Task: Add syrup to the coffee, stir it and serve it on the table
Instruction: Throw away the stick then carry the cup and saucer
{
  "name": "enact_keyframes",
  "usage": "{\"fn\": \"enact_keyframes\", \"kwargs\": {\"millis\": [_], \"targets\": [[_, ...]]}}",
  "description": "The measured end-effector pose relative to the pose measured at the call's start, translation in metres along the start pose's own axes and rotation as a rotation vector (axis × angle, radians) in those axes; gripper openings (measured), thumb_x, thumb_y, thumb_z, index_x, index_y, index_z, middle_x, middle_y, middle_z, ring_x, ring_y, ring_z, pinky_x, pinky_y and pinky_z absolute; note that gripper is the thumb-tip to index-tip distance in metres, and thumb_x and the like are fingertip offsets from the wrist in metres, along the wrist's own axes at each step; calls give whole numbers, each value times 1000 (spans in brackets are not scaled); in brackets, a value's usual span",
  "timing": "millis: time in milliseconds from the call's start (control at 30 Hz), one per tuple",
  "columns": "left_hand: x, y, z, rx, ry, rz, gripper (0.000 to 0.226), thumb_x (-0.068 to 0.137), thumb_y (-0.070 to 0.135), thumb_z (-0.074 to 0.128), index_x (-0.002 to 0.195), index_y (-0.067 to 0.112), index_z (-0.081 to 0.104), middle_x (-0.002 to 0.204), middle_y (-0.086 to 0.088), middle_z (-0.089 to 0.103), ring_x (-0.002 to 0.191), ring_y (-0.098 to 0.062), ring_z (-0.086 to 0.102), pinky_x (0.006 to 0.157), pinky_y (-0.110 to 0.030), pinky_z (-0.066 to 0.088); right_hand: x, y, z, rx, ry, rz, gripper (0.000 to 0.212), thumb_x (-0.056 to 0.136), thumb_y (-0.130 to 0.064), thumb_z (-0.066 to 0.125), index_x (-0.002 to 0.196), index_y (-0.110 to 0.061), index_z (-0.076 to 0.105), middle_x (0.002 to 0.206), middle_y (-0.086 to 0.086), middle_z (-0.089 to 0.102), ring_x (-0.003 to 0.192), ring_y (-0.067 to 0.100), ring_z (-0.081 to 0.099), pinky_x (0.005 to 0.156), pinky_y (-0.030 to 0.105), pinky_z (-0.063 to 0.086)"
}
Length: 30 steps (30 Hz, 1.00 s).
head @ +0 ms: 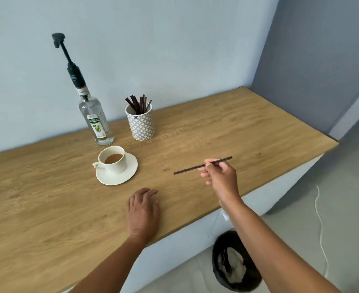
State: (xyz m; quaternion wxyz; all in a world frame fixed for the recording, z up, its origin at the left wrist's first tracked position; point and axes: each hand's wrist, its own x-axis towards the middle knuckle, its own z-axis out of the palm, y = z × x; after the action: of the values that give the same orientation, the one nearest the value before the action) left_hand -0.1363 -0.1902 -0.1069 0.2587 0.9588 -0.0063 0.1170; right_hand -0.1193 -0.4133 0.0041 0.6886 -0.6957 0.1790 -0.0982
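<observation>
A white cup [113, 160] with brown coffee stands on a white saucer [127, 175] on the wooden counter [216, 132]. Behind it stands a clear glass syrup bottle [95, 121] with a tall black pump on top. To its right is a patterned holder [141, 124] with several dark stir sticks. My right hand [221, 176] pinches one dark stir stick [191, 168], held nearly level above the counter, right of the cup. My left hand [143, 210] lies flat on the counter, palm down, in front of the saucer, holding nothing.
The counter's front edge runs diagonally under my forearms. On the floor below stands a black bin [235, 263] with used sticks and paper inside. A white cable [320, 225] trails on the floor at right. A wall backs the counter.
</observation>
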Motion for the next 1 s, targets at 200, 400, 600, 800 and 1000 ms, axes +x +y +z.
{"fn": "enact_keyframes", "kwargs": {"millis": [200, 400, 600, 800, 1000], "targets": [[11, 76, 55, -43, -103, 91, 34, 89, 23, 64, 123, 19, 66, 132, -10, 60, 126, -32, 51, 114, -50, 33, -19, 38, -124, -18, 160, 101, 10, 94, -16, 57, 95, -20, 66, 73, -4, 76, 76, 13, 73, 56, 27, 52], [16, 105, 90, 83, -158, 19, 41, 95, 40, 49, 133, 25, 56, 147, -6, 48, 142, -26, 36, 123, -47, 15, -42, 90, -211, -186, 269, 182, 14, 93, -17, 54, 90, -25, 66, 80, 0, 75, 72, 9, 72, 62, 31, 53], [14, 106, 91, 120, -149, 30, 43, 97, 44, 43, 136, 27, 53, 150, -5, 45, 145, -26, 32, 125, -47, 13, -42, 148, -236, -476, 220, 310, 19, 95, -19, 50, 102, -21, 68, 99, 1, 72, 93, 19, 69, 83, 35, 54], [12, 104, 90, 137, -145, 42, 44, 98, 45, 39, 136, 28, 51, 151, -4, 44, 145, -26, 32, 125, -47, 14, -20, 173, -227, -578, 160, 342, 30, 97, -17, 49, 124, -12, 61, 122, 9, 68, 104, 22, 64, 87, 28, 48], [14, 103, 91, 150, -151, 44, 45, 97, 47, 37, 136, 29, 52, 151, -4, 44, 145, -26, 32, 124, -47, 15, -11, 171, -214, -584, 144, 327, 33, 97, -17, 47, 129, -16, 57, 129, 5, 64, 120, 19, 58, 89, 23, 42]]}}
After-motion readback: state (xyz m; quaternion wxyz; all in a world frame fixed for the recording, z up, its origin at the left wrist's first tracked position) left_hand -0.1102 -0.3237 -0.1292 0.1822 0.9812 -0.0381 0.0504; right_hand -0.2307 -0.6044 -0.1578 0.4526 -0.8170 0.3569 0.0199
